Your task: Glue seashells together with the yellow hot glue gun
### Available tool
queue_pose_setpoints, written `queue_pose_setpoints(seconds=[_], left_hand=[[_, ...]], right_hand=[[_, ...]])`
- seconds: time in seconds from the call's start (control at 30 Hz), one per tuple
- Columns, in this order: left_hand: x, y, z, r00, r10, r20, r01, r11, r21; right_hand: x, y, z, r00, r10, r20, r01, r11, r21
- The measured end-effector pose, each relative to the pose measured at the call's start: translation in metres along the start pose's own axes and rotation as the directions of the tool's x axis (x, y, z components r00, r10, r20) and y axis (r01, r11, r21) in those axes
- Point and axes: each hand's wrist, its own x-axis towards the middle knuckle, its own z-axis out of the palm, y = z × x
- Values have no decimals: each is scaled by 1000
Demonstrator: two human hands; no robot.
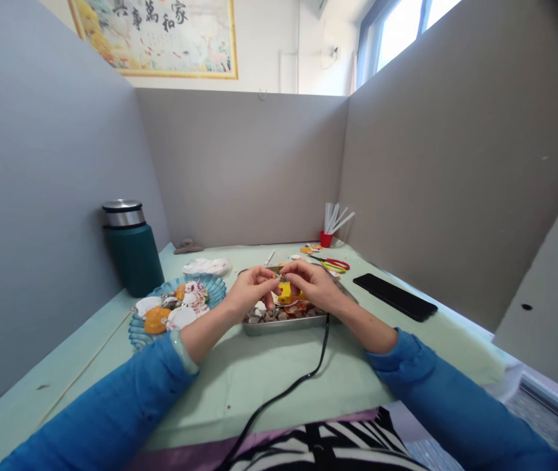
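Head — left hand (253,292) and right hand (314,286) partly hide the tray (283,325).

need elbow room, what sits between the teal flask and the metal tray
In the head view, a blue fluted dish of seashells; the left forearm also crosses that stretch.

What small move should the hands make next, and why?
I'd probably lower the small piece slightly toward the metal tray. The left hand and right hand meet at the fingertips around it, above the tray, so a slip nearer the pebbles should matter less. The piece is too small to identify.
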Motion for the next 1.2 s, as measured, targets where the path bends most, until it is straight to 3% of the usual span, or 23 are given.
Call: queue_pose_setpoints(seconds=[0.53,0.77,1.2], left_hand=[[1,-1,0,999,-6,-49,4,999,-45],[1,0,1,1000,-25,11,25,1000,-2],[0,1,2,1000,12,10,-12,1000,-19]], right_hand=[[1,4,-2,999,-20,43,21,999,-30],[1,9,-2,999,-34,7,35,996,-79],[2,6,-1,999,10,53,-16,995,103]])
